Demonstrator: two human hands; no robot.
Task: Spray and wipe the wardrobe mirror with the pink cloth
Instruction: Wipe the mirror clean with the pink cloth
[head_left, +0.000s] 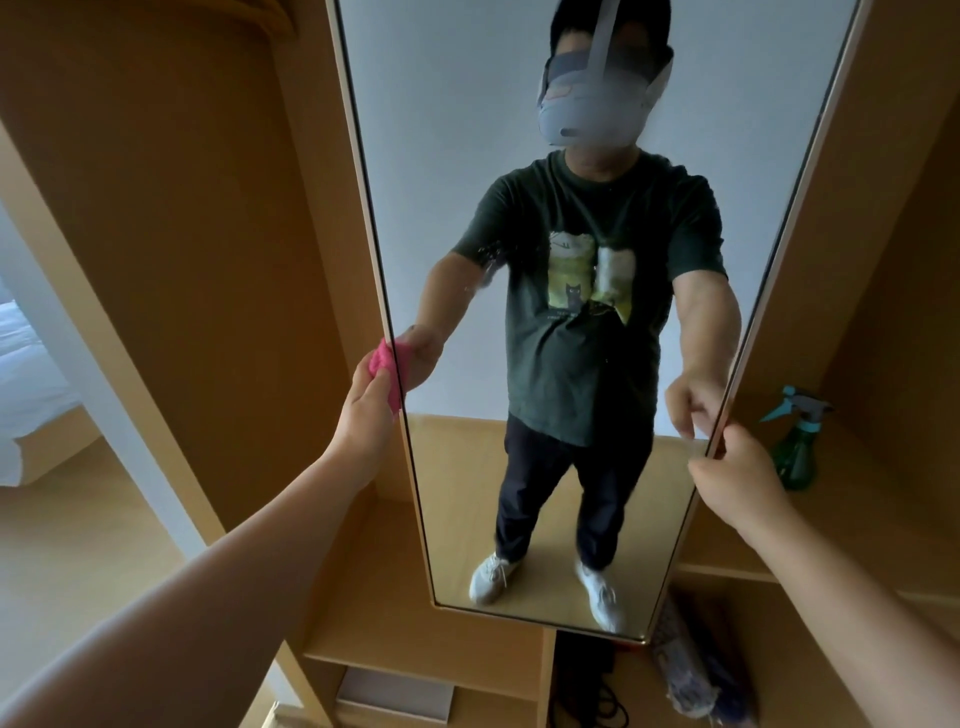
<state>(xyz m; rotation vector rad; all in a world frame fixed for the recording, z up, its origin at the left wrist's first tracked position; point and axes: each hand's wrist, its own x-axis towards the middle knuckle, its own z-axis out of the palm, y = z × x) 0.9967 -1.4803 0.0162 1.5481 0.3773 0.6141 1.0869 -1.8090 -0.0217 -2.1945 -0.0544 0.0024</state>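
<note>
The tall wardrobe mirror (457, 156) stands in the middle of the head view, in a thin frame. It reflects a person in a dark T-shirt. My left hand (366, 415) grips the bunched pink cloth (383, 366) and presses it against the mirror's left edge at mid height. My right hand (735, 473) pinches the mirror's right edge with thumb and fingers. A green spray bottle (795, 449) with a teal trigger head stands upright on a wardrobe shelf just right of my right hand. Fine droplets speckle the glass near the reflected upper arm.
Wooden wardrobe panels (197, 234) flank the mirror on both sides. A shelf (395, 587) lies below the left side, with a white box (397, 693) underneath. Dark cables and bundled fabric (696, 665) sit under the mirror's lower right. A bed with white bedding (26, 374) shows at far left.
</note>
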